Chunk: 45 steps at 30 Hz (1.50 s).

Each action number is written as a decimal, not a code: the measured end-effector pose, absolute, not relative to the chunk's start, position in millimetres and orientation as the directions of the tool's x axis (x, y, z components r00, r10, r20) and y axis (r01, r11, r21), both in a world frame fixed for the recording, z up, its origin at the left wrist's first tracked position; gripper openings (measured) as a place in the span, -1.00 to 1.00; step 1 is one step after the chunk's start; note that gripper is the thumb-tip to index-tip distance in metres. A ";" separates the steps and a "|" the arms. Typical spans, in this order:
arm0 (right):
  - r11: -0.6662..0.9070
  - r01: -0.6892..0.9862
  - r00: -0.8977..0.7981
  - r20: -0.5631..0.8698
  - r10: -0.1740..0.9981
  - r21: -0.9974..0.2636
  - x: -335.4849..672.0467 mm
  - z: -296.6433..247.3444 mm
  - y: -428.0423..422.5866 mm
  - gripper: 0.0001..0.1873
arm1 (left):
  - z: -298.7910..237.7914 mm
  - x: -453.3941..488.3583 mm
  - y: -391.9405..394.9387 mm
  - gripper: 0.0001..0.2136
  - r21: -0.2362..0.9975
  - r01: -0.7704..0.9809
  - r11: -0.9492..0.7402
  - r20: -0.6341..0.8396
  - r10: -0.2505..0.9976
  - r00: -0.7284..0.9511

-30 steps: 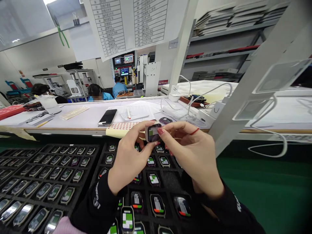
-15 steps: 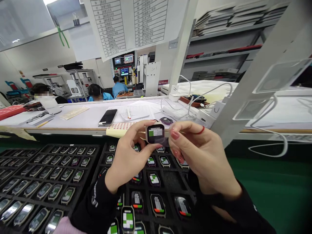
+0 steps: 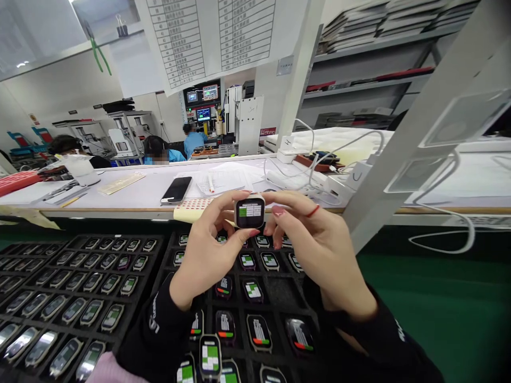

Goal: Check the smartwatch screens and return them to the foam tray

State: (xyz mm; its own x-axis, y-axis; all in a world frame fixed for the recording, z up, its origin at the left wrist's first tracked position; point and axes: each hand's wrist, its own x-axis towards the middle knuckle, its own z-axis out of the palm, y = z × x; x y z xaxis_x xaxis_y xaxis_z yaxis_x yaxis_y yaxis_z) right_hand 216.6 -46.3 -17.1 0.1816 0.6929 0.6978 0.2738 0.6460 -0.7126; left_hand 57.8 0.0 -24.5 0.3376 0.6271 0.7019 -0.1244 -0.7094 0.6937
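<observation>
A small smartwatch body [image 3: 249, 211] with a lit green-and-white screen is held up in front of me, between both hands. My left hand [image 3: 207, 255] pinches its left side and lower edge with thumb and fingers. My right hand [image 3: 319, 250] grips its right side, the fingers curled round it. Below the hands lies a black foam tray [image 3: 279, 290] with several lit watch bodies in its pockets and one bare pocket. Both wrists wear black sleeves.
A second black tray [image 3: 59, 298] full of watch bodies lies to the left. Beyond is a white bench [image 3: 131, 194] with a phone [image 3: 176, 190], papers, a sheet of red dot stickers [image 3: 195, 207] and white chargers with cables [image 3: 343, 175]. A slanted white post [image 3: 403, 127] rises at right. Other people sit far behind.
The watch has been turned so its screen faces me squarely and lifted a little. My right fingertip has come off the screen and now holds the watch's right side.
</observation>
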 end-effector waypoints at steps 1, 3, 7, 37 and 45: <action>0.651 0.236 0.147 0.689 0.710 -0.721 215.9 -16.7 -46.6 -0.79 | -25.1 58.7 0.3 -0.57 0.697 -0.132 -0.705 0.699 0.626 0.346; 0.649 0.187 0.102 0.672 0.734 -0.737 214.6 -16.0 -46.7 -0.78 | -26.0 60.5 1.1 -0.59 0.704 -0.152 -0.694 0.694 0.627 0.354; 0.636 0.159 0.076 0.652 0.755 -0.755 213.7 -16.9 -44.4 -0.76 | -27.0 63.1 3.8 -0.60 0.700 -0.184 -0.690 0.702 0.616 0.358; 0.639 0.156 0.075 0.654 0.753 -0.753 212.4 -18.7 -39.8 -0.71 | -29.0 62.8 5.2 -0.56 0.682 -0.063 -0.729 0.707 0.634 0.312; 0.620 0.148 0.084 0.635 0.768 -0.770 211.9 -19.2 -40.1 -0.73 | -28.6 63.7 4.1 -0.55 0.678 -0.071 -0.732 0.712 0.629 0.311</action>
